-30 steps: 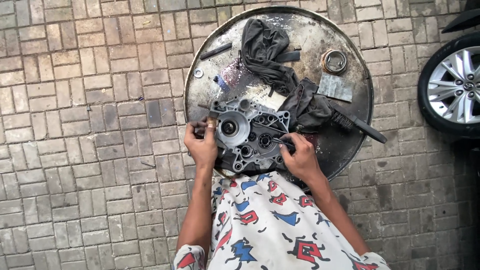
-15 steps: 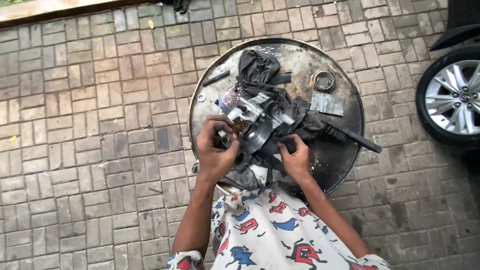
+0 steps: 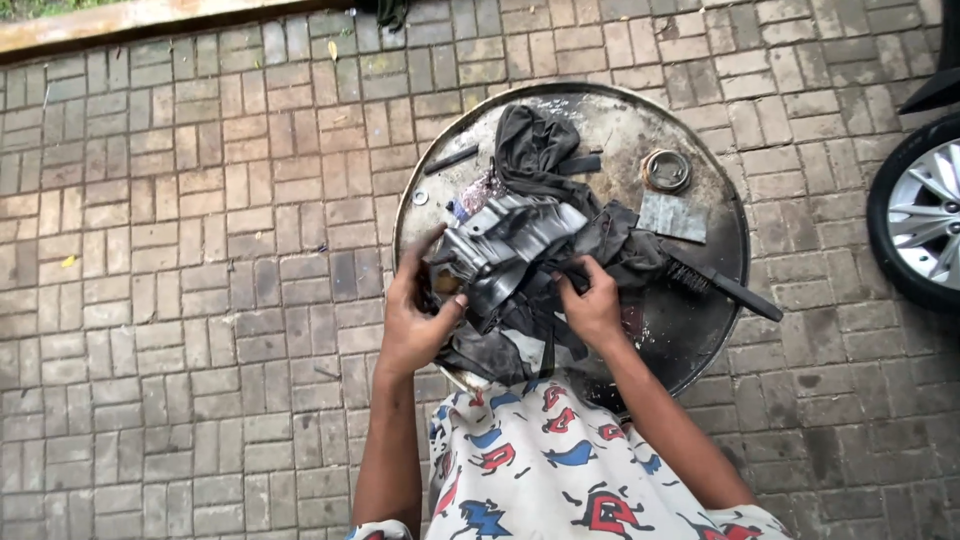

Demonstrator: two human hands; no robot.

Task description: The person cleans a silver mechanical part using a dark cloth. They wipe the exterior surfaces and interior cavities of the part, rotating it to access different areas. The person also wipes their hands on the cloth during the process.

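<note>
A grey metal engine casing (image 3: 505, 250) is tipped up on its edge over a round, dirty metal drum top (image 3: 690, 320). My left hand (image 3: 415, 315) grips the casing's left side. My right hand (image 3: 592, 305) holds its right side, fingers curled over the rim. A dark, greasy rag (image 3: 540, 150) lies crumpled behind and partly under the casing. My patterned white shirt covers the drum's near edge.
On the drum top lie a black brush (image 3: 715, 282), a flat grey metal plate (image 3: 672, 215), a round ring bearing (image 3: 666, 170), a dark rod (image 3: 450, 158) and a small washer (image 3: 421, 197). Brick paving surrounds the drum. A car wheel (image 3: 925, 220) stands at the right.
The casing lay flat on the drum top a second ago; both hands have lifted and turned it up onto its edge. The view has shifted down.
</note>
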